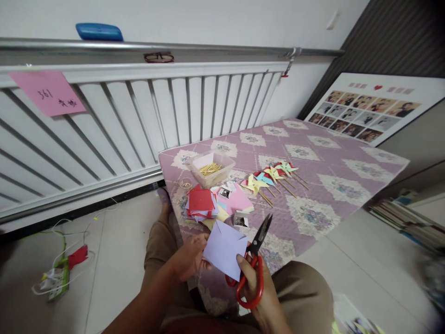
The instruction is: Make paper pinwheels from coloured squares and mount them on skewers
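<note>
A square of lavender paper point(224, 250) is held over my lap, with slits cut in from two of its corners. My left hand point(192, 254) is closed at its left edge, the fingertips partly behind the sheet. My right hand point(259, 287) is wrapped round the red-handled scissors point(255, 269), their dark blades pointing up and away from me. The right thumb also presses on the paper's right side. Just beyond lie a stack of coloured paper squares point(201, 200), pink sheets point(239, 198) and small printed pictures point(241, 220).
Several paper pinwheels on sticks point(273, 174) lie in a row on the flowered tablecloth point(313, 181). Behind the stack stands a plastic box of thin sticks point(222, 172). A white radiator point(181, 106) lines the wall. Cords and a power strip point(59, 280) lie on the floor at left.
</note>
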`<state>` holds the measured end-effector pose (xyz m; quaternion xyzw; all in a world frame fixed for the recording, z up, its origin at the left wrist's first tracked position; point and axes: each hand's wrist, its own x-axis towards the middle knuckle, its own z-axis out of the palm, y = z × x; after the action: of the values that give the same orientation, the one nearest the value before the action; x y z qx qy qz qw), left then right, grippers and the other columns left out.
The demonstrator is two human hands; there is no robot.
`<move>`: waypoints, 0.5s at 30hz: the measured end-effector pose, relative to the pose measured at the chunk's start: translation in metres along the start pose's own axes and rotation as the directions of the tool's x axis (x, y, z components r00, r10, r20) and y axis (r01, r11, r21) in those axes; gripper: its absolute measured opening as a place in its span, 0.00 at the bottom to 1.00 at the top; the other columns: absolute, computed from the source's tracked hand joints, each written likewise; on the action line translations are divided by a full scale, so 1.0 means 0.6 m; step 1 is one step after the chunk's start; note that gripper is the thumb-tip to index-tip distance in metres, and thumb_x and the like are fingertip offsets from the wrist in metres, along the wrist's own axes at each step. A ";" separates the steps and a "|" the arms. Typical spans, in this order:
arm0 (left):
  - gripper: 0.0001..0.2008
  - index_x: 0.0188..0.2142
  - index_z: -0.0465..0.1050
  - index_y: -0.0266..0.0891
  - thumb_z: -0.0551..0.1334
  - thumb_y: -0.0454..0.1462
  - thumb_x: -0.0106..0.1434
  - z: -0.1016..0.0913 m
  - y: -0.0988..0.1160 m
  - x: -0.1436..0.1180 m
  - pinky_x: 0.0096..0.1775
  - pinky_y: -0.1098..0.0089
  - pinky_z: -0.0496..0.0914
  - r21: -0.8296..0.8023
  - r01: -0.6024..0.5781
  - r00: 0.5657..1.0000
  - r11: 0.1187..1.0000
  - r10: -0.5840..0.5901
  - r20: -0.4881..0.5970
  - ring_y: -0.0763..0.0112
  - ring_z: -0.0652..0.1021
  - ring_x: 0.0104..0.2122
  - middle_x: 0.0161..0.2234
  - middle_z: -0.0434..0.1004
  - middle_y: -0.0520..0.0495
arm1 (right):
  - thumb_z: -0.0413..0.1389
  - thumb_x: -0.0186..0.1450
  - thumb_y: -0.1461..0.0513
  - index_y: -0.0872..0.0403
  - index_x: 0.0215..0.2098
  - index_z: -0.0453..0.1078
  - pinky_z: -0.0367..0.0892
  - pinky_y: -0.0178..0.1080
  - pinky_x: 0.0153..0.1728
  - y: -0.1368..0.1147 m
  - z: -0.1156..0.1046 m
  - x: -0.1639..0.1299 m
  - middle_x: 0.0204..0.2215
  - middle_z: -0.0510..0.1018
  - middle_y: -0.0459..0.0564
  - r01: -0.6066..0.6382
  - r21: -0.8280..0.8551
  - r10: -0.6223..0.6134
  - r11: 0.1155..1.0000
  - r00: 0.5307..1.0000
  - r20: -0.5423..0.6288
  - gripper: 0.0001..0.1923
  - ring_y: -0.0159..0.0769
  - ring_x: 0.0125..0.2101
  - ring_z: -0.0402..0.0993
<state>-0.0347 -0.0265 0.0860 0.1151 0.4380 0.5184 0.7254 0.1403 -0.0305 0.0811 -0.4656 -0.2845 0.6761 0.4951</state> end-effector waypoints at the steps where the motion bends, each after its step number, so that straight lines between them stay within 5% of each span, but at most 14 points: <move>1: 0.17 0.33 0.78 0.35 0.72 0.45 0.47 0.000 -0.015 -0.002 0.25 0.68 0.69 -0.008 0.034 0.998 0.999 -0.033 0.047 0.66 0.75 0.23 0.26 0.78 0.41 | 0.67 0.54 0.55 0.51 0.49 0.64 0.73 0.38 0.31 0.001 0.000 0.001 0.35 0.78 0.47 0.011 -0.003 -0.011 1.000 0.999 -0.035 0.27 0.39 0.31 0.76; 3: 0.17 0.37 0.76 0.38 0.69 0.47 0.52 0.001 -0.043 -0.005 0.27 0.71 0.69 -0.045 0.088 0.983 0.995 -0.079 0.164 0.67 0.77 0.27 0.31 0.79 0.42 | 0.67 0.54 0.54 0.51 0.45 0.65 0.72 0.37 0.29 0.005 0.001 0.004 0.33 0.78 0.45 0.043 -0.015 -0.044 0.999 0.996 -0.076 0.25 0.39 0.30 0.76; 6: 0.18 0.38 0.74 0.38 0.69 0.46 0.53 0.010 -0.075 -0.006 0.29 0.73 0.69 -0.098 0.049 0.982 0.994 -0.030 0.187 0.70 0.77 0.30 0.32 0.78 0.44 | 0.66 0.54 0.54 0.50 0.45 0.65 0.73 0.38 0.32 0.011 0.004 0.006 0.33 0.79 0.44 0.102 -0.041 -0.104 0.994 0.992 -0.076 0.24 0.38 0.31 0.76; 15: 0.13 0.35 0.70 0.36 0.69 0.38 0.52 0.035 -0.076 0.000 0.23 0.77 0.61 -0.131 0.103 0.995 0.986 -0.103 0.011 0.78 0.72 0.21 0.23 0.74 0.52 | 0.65 0.55 0.52 0.52 0.45 0.66 0.72 0.36 0.33 0.015 -0.002 0.001 0.29 0.77 0.43 0.219 -0.295 -0.252 0.930 0.965 -0.077 0.24 0.36 0.30 0.75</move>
<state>0.0107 -0.0405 0.0704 0.0454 0.4070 0.5076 0.7581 0.1377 -0.0333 0.0730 -0.5320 -0.4038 0.5363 0.5160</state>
